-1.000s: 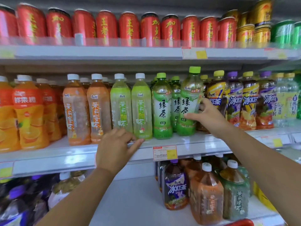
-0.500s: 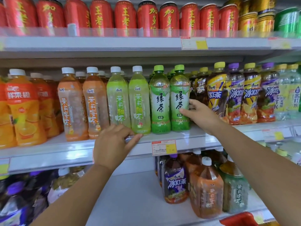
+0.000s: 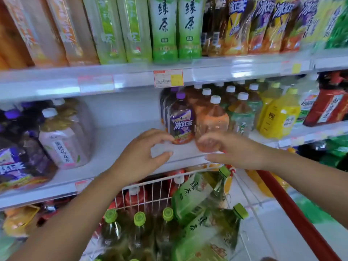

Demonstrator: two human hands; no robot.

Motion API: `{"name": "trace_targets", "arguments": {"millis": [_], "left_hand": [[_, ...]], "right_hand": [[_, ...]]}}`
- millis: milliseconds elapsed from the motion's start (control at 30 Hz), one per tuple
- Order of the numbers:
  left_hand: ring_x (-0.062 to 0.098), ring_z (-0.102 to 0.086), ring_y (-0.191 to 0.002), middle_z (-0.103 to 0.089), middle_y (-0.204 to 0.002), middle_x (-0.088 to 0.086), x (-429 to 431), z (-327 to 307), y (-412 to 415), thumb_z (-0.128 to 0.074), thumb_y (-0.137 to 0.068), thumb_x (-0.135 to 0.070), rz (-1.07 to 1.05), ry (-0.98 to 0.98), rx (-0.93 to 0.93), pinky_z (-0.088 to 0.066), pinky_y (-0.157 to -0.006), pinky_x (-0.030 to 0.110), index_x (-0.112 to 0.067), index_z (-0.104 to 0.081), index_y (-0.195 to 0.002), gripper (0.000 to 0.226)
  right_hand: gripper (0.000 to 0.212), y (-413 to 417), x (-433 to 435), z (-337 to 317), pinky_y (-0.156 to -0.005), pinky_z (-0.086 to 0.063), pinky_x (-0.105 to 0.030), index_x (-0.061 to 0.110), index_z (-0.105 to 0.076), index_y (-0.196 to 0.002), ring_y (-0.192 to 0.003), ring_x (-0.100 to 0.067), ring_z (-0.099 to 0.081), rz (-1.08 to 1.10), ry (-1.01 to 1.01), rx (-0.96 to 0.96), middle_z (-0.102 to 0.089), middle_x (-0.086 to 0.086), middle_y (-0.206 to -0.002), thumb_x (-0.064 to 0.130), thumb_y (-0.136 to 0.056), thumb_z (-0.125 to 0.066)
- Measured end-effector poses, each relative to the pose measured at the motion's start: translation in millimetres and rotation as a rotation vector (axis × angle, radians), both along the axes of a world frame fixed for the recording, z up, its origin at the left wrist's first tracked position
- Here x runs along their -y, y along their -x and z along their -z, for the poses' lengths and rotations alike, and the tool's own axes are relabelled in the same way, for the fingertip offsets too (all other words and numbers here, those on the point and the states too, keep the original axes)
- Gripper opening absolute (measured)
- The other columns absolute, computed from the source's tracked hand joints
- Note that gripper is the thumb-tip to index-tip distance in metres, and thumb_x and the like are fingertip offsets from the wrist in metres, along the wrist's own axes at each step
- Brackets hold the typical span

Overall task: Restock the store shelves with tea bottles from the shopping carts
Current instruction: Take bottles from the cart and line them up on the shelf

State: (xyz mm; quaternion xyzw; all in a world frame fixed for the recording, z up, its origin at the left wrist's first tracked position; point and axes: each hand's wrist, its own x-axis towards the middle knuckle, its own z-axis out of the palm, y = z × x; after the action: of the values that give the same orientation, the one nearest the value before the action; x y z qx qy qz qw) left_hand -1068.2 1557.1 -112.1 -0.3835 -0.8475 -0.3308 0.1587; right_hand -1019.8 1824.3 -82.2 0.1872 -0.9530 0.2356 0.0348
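Now both hands, left (image 3: 140,157) and right (image 3: 231,149), hover empty (fingers loosely spread) above the cart (image 3: 150,187) of green-capped tea bottles (image 3: 194,196), near the shelf (image 3: 113,140).

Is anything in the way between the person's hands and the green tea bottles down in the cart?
Nothing visible blocks them. Both the left hand and the right hand are empty above the open-topped cart, where the green-capped tea bottles stand exposed.
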Motion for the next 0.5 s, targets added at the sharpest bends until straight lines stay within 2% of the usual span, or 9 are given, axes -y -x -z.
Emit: {"name": "trace_targets", "arguments": {"millis": [67,100,167,233,300,367,433,500], "left_hand": [[-0.003,-0.054,-0.107,-0.057,-0.119,-0.015,-6,30,-8,-0.065,-0.087,-0.039,0.025,0.078,0.182,-0.043,-0.094,0.019,-0.031,-0.061,-0.122,0.036],[-0.003,-0.053,-0.109,-0.056,-0.122,-0.013,-10,41,-12,-0.067,-0.089,-0.036,0.032,0.119,0.235,-0.041,-0.094,0.017,-0.029,-0.059,-0.126,0.039],[0.003,-0.053,-0.114,-0.055,-0.126,-0.010,-19,59,-18,-0.070,-0.089,-0.030,0.038,0.151,0.306,-0.038,-0.092,0.010,-0.026,-0.057,-0.130,0.044],[0.003,-0.053,-0.116,-0.054,-0.128,-0.011,-24,72,-22,-0.071,-0.088,-0.029,0.022,0.132,0.364,-0.039,-0.095,0.013,-0.027,-0.056,-0.131,0.046],[0.001,-0.052,-0.118,-0.054,-0.131,-0.013,-24,80,-25,-0.070,-0.088,-0.033,-0.009,0.110,0.431,-0.042,-0.097,0.021,-0.032,-0.054,-0.132,0.047],[-0.001,-0.052,-0.119,-0.053,-0.134,-0.014,-22,86,-26,-0.070,-0.088,-0.036,-0.022,0.095,0.498,-0.043,-0.099,0.026,-0.037,-0.051,-0.132,0.048],[-0.002,-0.050,-0.121,-0.050,-0.138,-0.015,-20,90,-28,-0.070,-0.087,-0.039,-0.029,0.106,0.540,-0.043,-0.104,0.032,-0.038,-0.048,-0.135,0.052],[-0.001,-0.049,-0.124,-0.048,-0.140,-0.016,-19,91,-27,-0.072,-0.085,-0.042,-0.028,0.088,0.577,-0.043,-0.107,0.037,-0.037,-0.046,-0.138,0.060]], "right_hand": [[0.054,-9,-9,21,-0.078,-0.036,-0.005,0.027,-0.046,-0.137,-0.106,0.000,-0.052,0.042,-0.165,0.151,-0.051,0.010,-0.129,0.039,-0.088,-0.065],[0.057,-12,-12,29,-0.081,-0.034,-0.010,0.026,-0.044,-0.139,-0.113,-0.007,-0.050,0.068,-0.290,0.173,-0.051,0.007,-0.133,0.043,-0.089,-0.063],[0.055,-15,-15,43,-0.082,-0.030,-0.022,0.025,-0.043,-0.140,-0.113,-0.017,-0.045,0.100,-0.499,0.162,-0.053,0.001,-0.128,0.049,-0.092,-0.055],[0.051,-12,-15,53,-0.081,-0.031,-0.029,0.025,-0.044,-0.138,-0.101,-0.018,-0.043,0.106,-0.542,0.161,-0.054,-0.001,-0.116,0.050,-0.094,-0.049],[0.049,-6,-16,55,-0.081,-0.036,-0.030,0.025,-0.048,-0.135,-0.098,-0.017,-0.046,0.113,-0.516,0.181,-0.056,0.000,-0.115,0.048,-0.093,-0.054],[0.046,-2,-17,53,-0.080,-0.041,-0.028,0.026,-0.055,-0.129,-0.101,-0.014,-0.051,0.150,-0.398,0.236,-0.058,0.003,-0.117,0.045,-0.088,-0.063],[0.037,-1,-20,53,-0.080,-0.046,-0.026,0.028,-0.061,-0.120,-0.101,-0.013,-0.057,0.177,-0.213,0.260,-0.060,0.007,-0.114,0.038,-0.085,-0.070],[0.026,-5,-20,54,-0.074,-0.051,-0.024,0.031,-0.065,-0.106,-0.095,-0.015,-0.061,0.176,0.042,0.286,-0.061,0.006,-0.110,0.028,-0.082,-0.074]]}}
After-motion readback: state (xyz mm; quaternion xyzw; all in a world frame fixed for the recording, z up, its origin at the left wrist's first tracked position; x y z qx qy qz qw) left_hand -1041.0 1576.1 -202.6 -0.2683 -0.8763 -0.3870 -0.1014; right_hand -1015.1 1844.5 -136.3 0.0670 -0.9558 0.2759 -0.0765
